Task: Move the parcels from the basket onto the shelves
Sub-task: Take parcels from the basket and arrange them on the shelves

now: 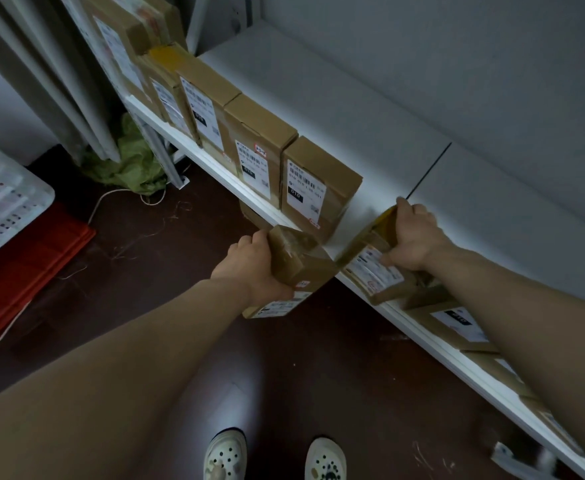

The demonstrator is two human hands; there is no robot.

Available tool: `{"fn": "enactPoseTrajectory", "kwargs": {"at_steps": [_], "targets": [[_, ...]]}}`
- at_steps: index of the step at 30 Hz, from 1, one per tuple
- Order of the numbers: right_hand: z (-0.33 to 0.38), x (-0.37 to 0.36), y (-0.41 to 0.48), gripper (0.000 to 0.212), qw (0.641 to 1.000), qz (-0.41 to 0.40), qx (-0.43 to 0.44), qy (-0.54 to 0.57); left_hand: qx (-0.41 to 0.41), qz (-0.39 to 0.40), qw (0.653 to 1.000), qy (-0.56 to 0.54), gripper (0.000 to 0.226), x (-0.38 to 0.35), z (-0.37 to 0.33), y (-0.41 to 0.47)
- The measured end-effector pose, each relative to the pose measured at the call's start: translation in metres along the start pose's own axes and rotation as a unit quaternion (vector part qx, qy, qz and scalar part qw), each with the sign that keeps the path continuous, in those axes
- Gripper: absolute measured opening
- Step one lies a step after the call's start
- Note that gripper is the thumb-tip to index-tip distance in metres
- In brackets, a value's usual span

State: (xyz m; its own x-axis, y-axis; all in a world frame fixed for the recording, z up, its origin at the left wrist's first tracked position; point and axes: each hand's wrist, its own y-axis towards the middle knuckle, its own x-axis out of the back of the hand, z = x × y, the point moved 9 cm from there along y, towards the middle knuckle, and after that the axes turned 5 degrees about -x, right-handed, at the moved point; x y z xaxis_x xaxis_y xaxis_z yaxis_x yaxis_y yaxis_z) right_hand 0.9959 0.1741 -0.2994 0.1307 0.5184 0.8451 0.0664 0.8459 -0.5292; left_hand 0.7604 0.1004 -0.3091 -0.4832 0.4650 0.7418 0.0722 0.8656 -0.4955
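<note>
My left hand [249,268] grips a small taped cardboard parcel [294,261] just in front of the white shelf's front edge [215,168], its label facing down. My right hand [412,233] holds a second brown parcel [370,268] with a white label, tilted on the shelf near the front lip. A row of several labelled cardboard parcels [315,188] stands upright along the shelf to the left of both hands. The white slotted basket [4,199] sits at the far left edge of view.
More labelled parcels [457,320] lie on a lower shelf under my right arm. The bare white shelf surface [388,116] stretches behind the row. A red folded crate [24,271], a green bag [128,164] and a cable lie on the dark floor.
</note>
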Motion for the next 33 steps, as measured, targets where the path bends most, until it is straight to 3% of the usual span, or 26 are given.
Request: {"fn": "enactPoseTrajectory", "kwargs": {"at_steps": [12,19,23,30,33], "targets": [[0.038,0.009,0.013,0.130,0.996,-0.078,0.035,0.042,0.006,-0.011,1.000,0.011,0.102,0.000,0.007,0.001],[0.037,0.013,0.015,0.128,0.993,-0.094,0.059,0.032,0.001,-0.007,1.000,0.013,0.103,-0.008,-0.001,-0.001],[0.001,0.023,-0.002,0.117,0.991,-0.109,0.050,0.057,-0.007,0.007,1.000,0.017,0.101,-0.014,-0.014,-0.007],[-0.102,0.012,-0.058,0.141,0.998,0.039,-0.026,-0.035,-0.028,0.027,0.999,0.024,0.105,-0.019,-0.050,-0.017],[-0.119,-0.003,-0.065,0.131,0.997,0.046,-0.039,-0.049,-0.040,0.032,0.998,0.031,0.107,-0.025,-0.060,-0.017]]}}
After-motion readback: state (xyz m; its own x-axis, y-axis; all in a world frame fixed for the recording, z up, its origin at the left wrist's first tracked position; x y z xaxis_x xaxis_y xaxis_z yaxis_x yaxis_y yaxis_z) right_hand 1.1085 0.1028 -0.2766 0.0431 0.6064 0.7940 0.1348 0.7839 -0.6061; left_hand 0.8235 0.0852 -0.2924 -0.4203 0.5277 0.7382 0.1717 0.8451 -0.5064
